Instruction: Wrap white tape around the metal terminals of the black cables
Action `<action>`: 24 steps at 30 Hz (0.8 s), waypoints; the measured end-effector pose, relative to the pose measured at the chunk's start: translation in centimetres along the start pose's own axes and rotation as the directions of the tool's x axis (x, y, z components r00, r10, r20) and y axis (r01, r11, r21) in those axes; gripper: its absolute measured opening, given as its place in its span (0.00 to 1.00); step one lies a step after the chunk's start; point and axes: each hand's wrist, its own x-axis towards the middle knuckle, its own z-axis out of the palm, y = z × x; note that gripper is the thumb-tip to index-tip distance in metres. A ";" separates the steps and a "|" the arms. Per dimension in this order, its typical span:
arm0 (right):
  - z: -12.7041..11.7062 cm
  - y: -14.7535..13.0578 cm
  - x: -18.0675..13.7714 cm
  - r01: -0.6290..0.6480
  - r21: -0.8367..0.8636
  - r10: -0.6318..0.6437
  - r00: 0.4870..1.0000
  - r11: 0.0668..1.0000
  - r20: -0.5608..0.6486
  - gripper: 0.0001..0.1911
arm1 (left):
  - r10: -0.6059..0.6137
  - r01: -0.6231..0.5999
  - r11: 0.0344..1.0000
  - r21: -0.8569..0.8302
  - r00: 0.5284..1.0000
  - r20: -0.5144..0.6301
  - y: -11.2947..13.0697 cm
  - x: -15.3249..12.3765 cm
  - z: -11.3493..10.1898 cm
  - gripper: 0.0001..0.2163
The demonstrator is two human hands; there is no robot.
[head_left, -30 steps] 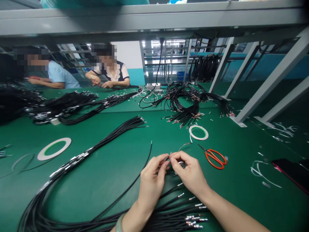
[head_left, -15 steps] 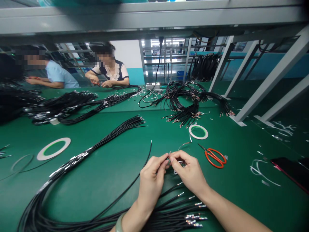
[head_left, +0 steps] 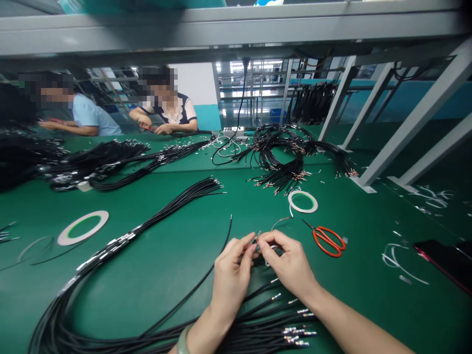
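My left hand [head_left: 231,275] and my right hand [head_left: 287,263] meet over the green bench, both pinching the metal-tipped end of a thin black wire [head_left: 256,238]. The fingers of both hands are pressed together around that small tip. Below my wrists lies a bundle of black wires with crimped metal ends [head_left: 291,329]. A long sweep of black wires [head_left: 121,241] curves off to the left, and a single black wire [head_left: 224,241] runs up from it beside my left hand.
Orange-handled scissors [head_left: 328,240] lie right of my hands, a white tape ring [head_left: 303,201] behind them, another tape ring [head_left: 83,227] at left. Piles of black wires [head_left: 283,162] cover the far bench. Two people [head_left: 165,105] work opposite. Grey frame struts [head_left: 413,128] stand right.
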 end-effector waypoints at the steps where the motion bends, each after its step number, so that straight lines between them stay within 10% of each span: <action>1: 0.0 0.0 0.0 0.004 -0.003 -0.004 1.000 1.000 -0.001 0.07 | -0.004 0.004 1.000 -0.001 1.000 0.002 0.0 0.0 0.0 0.12; 24: 0.1 0.1 -0.1 -0.028 -0.003 0.028 0.999 1.000 -0.022 0.07 | 0.093 -0.093 0.993 0.073 0.996 0.002 -0.2 -0.1 0.0 0.14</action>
